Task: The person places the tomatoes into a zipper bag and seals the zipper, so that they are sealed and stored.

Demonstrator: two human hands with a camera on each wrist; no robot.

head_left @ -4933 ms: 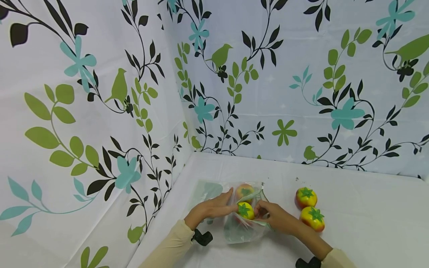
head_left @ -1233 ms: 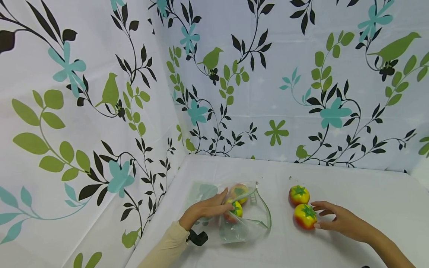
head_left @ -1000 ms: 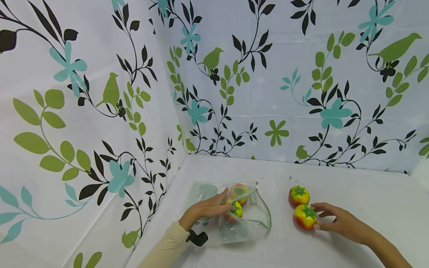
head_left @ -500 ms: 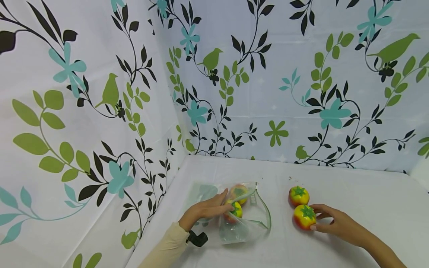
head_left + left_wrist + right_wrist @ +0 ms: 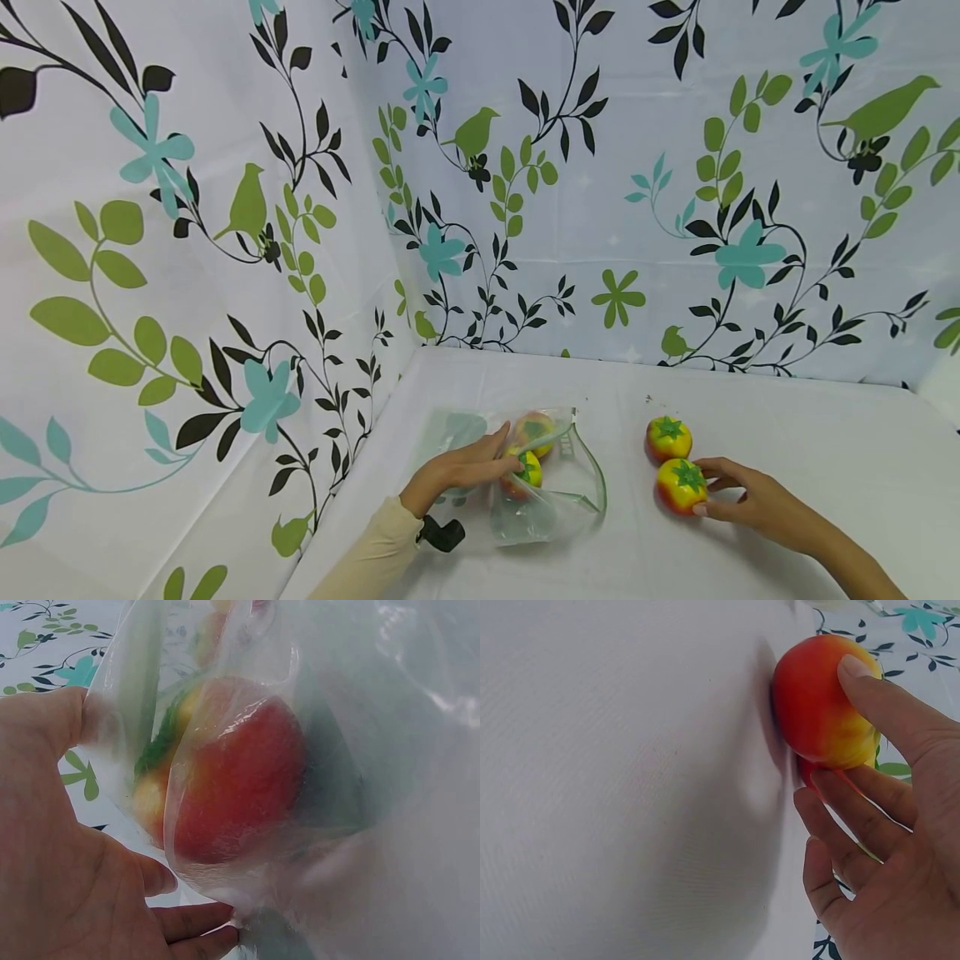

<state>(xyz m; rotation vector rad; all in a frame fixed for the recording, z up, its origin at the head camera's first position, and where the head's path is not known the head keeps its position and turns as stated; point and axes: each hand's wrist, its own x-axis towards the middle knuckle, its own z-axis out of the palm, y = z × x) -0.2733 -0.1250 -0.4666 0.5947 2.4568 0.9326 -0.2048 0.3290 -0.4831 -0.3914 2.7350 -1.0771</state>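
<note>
In the head view my left hand holds the near side of a clear zip bag, its mouth gaping to the right. Two yellow-red toy tomatoes are inside; one tomato lies beside the fingers. The left wrist view shows that tomato through the plastic, with the digits against the bag. On the right, my right hand grips the nearer loose tomato, which sits on the table. Its thumb presses one side and its fingertips the other in the right wrist view. Another tomato touches it from behind.
A white cloth covers the table. Patterned curtains with leaves and birds stand at the back and left. A black wrist camera mount sits on the left sleeve.
Several seconds ago both hands were at the bag; the right hand then moved right to the loose tomatoes. In the last second its fingers closed in on the nearer one. The left hand stays put.
</note>
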